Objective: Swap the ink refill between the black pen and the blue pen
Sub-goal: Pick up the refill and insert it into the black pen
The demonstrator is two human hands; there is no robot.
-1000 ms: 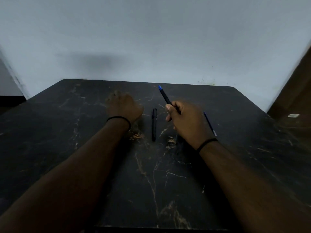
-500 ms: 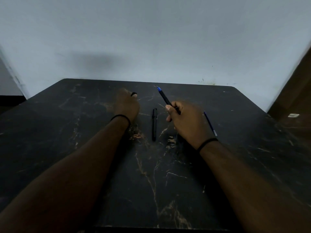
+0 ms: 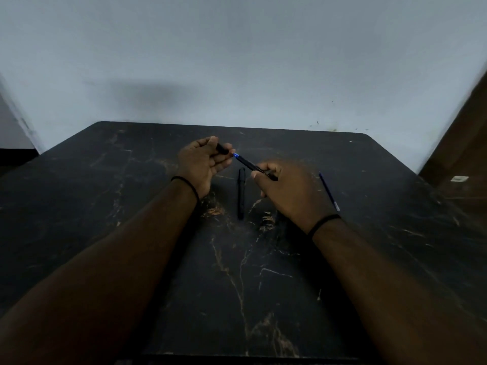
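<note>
My right hand [image 3: 288,189] grips a dark pen with a blue tip [image 3: 249,164], which points up and left above the table. My left hand [image 3: 203,160] is raised, palm turned up, and pinches a small black cap-like piece [image 3: 222,148] right beside the blue tip. A black pen [image 3: 241,193] lies on the dark marble table [image 3: 131,206] between my hands, pointing away from me. A thin blue ink refill [image 3: 329,191] lies on the table to the right of my right hand.
A pale wall rises behind the table's far edge. A brown wooden surface [image 3: 463,154] with a small white label stands at the right. Both wrists wear a black band.
My left hand has lifted off the table with the small black piece and moved right, up to the blue tip. My right hand has kept the pen almost still.
</note>
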